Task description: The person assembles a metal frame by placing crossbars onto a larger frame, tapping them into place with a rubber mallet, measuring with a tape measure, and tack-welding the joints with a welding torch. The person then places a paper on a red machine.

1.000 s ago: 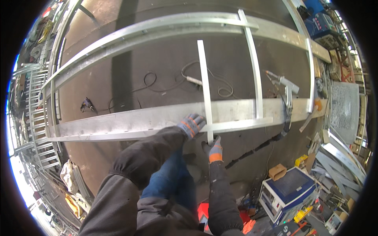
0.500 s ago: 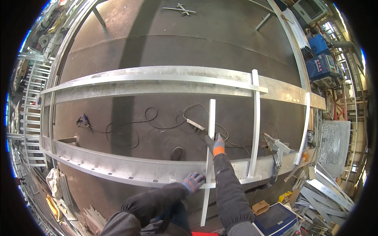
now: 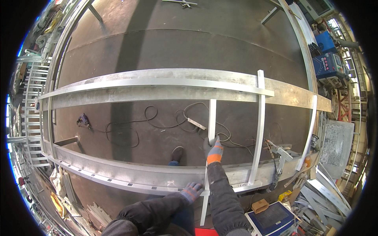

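Observation:
My right hand [image 3: 214,150], in a grey and orange glove, is closed around a narrow white metal bar [image 3: 212,118]. The bar runs away from me across the near beam, its close end sticking out past the beam's front edge and its far end by the far beam [image 3: 157,93]. Left of the bar, my left hand [image 3: 191,191], gloved alike, lies with fingers stretched on the front edge of the near beam [image 3: 118,167]. A slotted pale rail [image 3: 104,179] follows that edge. Two similar bars, the closer one [image 3: 258,133], stand to the right.
A clamp-like tool [image 3: 281,155] sits on the near beam at right. Between the beams lie a power strip [image 3: 196,124] with its cable and a power tool [image 3: 83,120]. Metal offcuts [image 3: 327,192], a blue-framed panel [image 3: 271,217] and a blue machine [image 3: 330,65] are on the right.
The view has shifted. My right hand has pushed the bar farther away, so its far end has come up to the far beam. The left hand stays on the near beam's edge.

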Demonstrator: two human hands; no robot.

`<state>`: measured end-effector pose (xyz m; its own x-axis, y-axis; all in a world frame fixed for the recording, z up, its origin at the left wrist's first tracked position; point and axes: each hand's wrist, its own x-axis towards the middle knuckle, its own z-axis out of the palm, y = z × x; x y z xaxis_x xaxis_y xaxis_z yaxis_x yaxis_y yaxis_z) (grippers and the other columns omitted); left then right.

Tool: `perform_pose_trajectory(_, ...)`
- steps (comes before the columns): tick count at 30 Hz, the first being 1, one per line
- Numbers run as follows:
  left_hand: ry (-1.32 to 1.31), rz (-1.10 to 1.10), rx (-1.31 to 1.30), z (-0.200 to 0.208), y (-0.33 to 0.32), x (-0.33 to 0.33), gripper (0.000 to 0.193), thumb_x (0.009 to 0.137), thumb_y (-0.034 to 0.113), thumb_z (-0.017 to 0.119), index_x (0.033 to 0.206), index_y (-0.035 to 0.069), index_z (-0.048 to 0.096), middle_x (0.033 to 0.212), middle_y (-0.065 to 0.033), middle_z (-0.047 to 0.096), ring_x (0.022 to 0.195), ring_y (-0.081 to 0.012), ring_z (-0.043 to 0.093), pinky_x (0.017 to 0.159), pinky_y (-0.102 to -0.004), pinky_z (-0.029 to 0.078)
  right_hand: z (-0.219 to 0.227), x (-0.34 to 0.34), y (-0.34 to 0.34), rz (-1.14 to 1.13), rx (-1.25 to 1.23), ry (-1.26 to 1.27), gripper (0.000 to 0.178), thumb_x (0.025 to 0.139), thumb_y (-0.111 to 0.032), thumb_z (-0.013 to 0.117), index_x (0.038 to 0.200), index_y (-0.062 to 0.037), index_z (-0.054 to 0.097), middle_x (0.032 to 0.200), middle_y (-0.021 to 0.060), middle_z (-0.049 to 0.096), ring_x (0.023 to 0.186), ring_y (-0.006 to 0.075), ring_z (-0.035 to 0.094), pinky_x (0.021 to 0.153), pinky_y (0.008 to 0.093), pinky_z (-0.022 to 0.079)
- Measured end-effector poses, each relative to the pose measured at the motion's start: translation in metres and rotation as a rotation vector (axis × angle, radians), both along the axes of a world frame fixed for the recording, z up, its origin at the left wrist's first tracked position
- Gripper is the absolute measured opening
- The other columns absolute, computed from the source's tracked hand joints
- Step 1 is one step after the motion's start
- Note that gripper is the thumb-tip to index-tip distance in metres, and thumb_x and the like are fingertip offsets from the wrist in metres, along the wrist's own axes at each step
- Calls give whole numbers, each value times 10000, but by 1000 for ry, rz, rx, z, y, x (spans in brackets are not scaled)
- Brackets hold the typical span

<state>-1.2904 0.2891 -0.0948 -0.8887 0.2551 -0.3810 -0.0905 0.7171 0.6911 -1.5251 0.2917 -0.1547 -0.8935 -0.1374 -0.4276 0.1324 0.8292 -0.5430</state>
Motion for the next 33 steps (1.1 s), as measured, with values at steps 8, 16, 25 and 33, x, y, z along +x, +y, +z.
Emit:
perform_pose_trajectory(8, 24, 7, -6, 10, -2, -8, 581, 772, 231, 711, 1328, 107, 596, 1317, -125, 529, 1185, -322, 522, 1005, -465, 444, -13, -7, 1, 19, -44, 65, 372, 983, -87, 521, 1351, -39, 531, 1087, 175, 707, 992, 308, 684, 863, 413, 527)
perform_pose_trajectory(16, 81, 49, -19, 3, -2, -8, 548, 761, 208, 710, 1289, 96, 614, 1320, -119, 534, 1169, -328, 532, 990, -463, 449, -12, -45, -26, 23, -16, 108, 380, 981, -228, 572, 1317, -52, 565, 1022, 182, 729, 984, 356, 705, 830, 424, 532)
perform_pose_trajectory(25, -5, 48, -4, -14, 6, 3, 511, 772, 197, 676, 1272, 108, 617, 1306, -100, 550, 1180, -330, 536, 1010, -474, 430, -29, -44, -32, -51, -90, 111, 400, 922, -321, 661, 1206, -47, 596, 943, 179, 742, 892, 367, 718, 774, 453, 535)
perform_pose_trajectory(33, -105, -3, 2, -5, 2, -4, 536, 785, 185, 659, 1313, 126, 589, 1345, -105, 521, 1210, -347, 512, 1026, -499, 408, -6, -38, -29, 73, 12, 229, 383, 936, -220, 642, 1258, -23, 574, 1012, 187, 736, 971, 363, 710, 835, 440, 541)
